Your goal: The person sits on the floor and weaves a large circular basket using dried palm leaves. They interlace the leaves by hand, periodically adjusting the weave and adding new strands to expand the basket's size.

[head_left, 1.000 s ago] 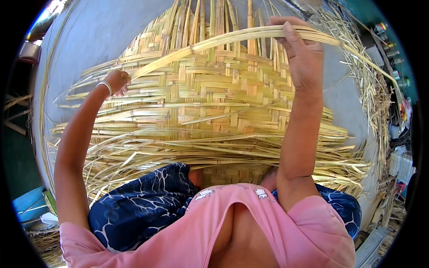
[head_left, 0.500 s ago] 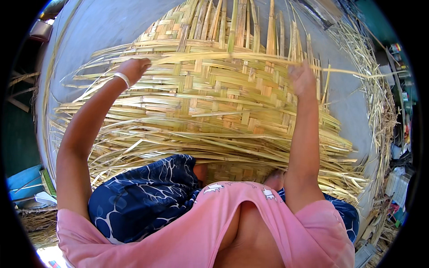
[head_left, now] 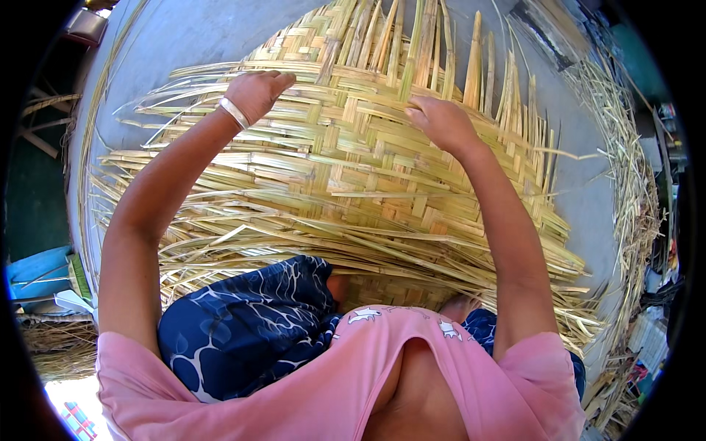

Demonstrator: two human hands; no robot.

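A partly woven mat [head_left: 353, 176] of yellow-green split-cane strips spreads before me, its loose ends fanning out at the far side and both flanks. My left hand [head_left: 254, 95], with a pale bangle at the wrist, is closed at the far left of the weave, fingertips pinching a long split-cane strip [head_left: 346, 92]. This strip lies across the mat beneath the upright strips. My right hand [head_left: 443, 123] is closed on it farther right, beside the upright ends; its fingers partly hide the grip. The strip's thin end reaches past the mat's right side.
Grey floor [head_left: 198, 37] surrounds the mat. Cane scraps [head_left: 625, 154] lie heaped along the right side. Long thin strips [head_left: 92, 125] run down the left edge, and a blue object [head_left: 40, 272] is at the lower left. My legs in dark blue patterned cloth [head_left: 250, 323] rest at the mat's near side.
The strip, held raised and stretched between my hands, has come down onto the mat. My right hand has moved left, closer to my left hand, which has shifted slightly forward and right.
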